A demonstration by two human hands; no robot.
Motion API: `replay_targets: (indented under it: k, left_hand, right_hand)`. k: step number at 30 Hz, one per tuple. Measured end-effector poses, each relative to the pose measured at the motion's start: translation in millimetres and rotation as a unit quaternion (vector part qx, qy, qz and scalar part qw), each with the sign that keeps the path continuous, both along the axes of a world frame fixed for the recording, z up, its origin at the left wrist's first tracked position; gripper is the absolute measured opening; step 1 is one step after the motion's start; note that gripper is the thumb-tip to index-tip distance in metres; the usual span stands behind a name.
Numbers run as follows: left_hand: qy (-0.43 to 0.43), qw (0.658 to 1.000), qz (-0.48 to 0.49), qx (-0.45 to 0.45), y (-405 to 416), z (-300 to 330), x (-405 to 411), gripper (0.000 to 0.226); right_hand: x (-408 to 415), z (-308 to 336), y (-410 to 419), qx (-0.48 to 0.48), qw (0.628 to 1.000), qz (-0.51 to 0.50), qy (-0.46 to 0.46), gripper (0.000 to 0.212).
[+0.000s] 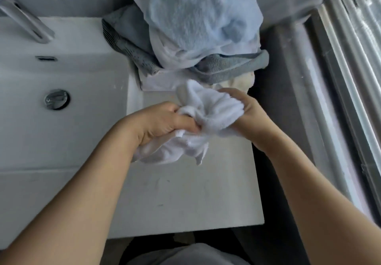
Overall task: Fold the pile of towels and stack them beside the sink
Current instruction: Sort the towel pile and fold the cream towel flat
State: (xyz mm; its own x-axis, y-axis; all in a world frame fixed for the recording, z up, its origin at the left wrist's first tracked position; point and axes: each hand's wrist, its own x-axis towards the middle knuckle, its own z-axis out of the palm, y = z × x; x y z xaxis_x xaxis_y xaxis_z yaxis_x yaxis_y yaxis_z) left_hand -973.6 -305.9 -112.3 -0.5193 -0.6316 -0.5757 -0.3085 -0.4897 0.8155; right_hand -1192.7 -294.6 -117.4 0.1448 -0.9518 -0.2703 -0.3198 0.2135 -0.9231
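Observation:
A small white towel (206, 112) is bunched up above the counter (185, 192) to the right of the sink (61, 74). My left hand (162, 122) grips its left part with curled fingers, and a loose end hangs below that hand. My right hand (245, 112) grips the towel's right side. Behind them lies the unfolded pile: a light blue towel (202, 17) on top, a grey towel (222, 68) under it, and a cream one (241, 82) peeking out at the bottom.
A chrome faucet (24, 21) stands at the far left and the drain (56, 99) lies in the basin. A white block (156, 83) sits under the pile. Metal rails (350, 79) run along the right beyond the counter's edge.

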Motion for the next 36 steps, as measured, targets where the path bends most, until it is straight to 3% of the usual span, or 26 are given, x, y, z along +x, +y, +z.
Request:
replay_targets:
  k: [2, 4, 6, 8, 10, 14, 17, 18, 21, 25, 29, 31, 34, 36]
  left_hand:
    - [-0.189, 0.978, 0.026, -0.082, 9, -40, -7, 0.023]
    - [-0.355, 0.905, 0.015, -0.233, 23, -84, -19, 0.053]
    - [-0.436, 0.846, -0.078, -0.298, 43, -125, -28, 0.074]
    - [-0.463, 0.831, -0.137, -0.275, 58, -156, -30, 0.079]
    - [-0.466, 0.834, -0.143, -0.257, 61, -174, -27, 0.082]
    - [-0.443, 0.86, -0.13, -0.22, 33, -143, -24, 0.076]
    - [-0.352, 0.886, 0.026, -0.3, 13, -87, -24, 0.054]
    - [-0.334, 0.873, 0.077, -0.347, 8, -69, -26, 0.047]
    - [-0.319, 0.789, 0.166, -0.497, -16, -22, -36, 0.042]
    - [-0.319, 0.717, 0.224, -0.578, -73, 11, -45, 0.047]
    - [-0.414, 0.712, 0.144, -0.549, -121, 13, -54, 0.071]
    - [-0.439, 0.7, 0.125, -0.549, -136, 12, -54, 0.057]
    - [-0.373, 0.673, 0.164, -0.617, -155, 13, -48, 0.024]
    - [-0.289, 0.684, 0.188, -0.643, -156, 16, -44, 0.016]
  right_hand:
    - [3, -29, 7, 0.076, 0.996, 0.02, 0.042, 0.068]
    - [10, -61, 10, 0.152, 0.982, 0.041, 0.104, 0.081]
    - [18, -100, 17, 0.168, 0.962, 0.085, 0.197, 0.068]
    - [27, -133, 33, 0.154, 0.927, 0.145, 0.31, 0.059]
    - [34, -153, 45, 0.145, 0.901, 0.168, 0.372, 0.062]
    - [32, -131, 24, 0.047, 0.898, 0.112, 0.423, 0.052]
    - [22, -81, 1, -0.111, 0.937, -0.027, 0.331, 0.035]
    - [20, -65, -6, -0.159, 0.936, -0.06, 0.308, 0.032]
    - [16, -22, -34, -0.257, 0.916, -0.116, 0.287, 0.03]
    - [10, 6, -84, -0.31, 0.893, -0.131, 0.299, 0.045]
    - [3, 4, -125, -0.241, 0.89, -0.116, 0.37, 0.073]
    - [0, -2, -136, -0.206, 0.894, -0.1, 0.385, 0.079]
    - [-7, -7, -161, -0.209, 0.906, -0.111, 0.351, 0.064]
    - [-10, -5, -172, -0.229, 0.913, -0.125, 0.315, 0.052]
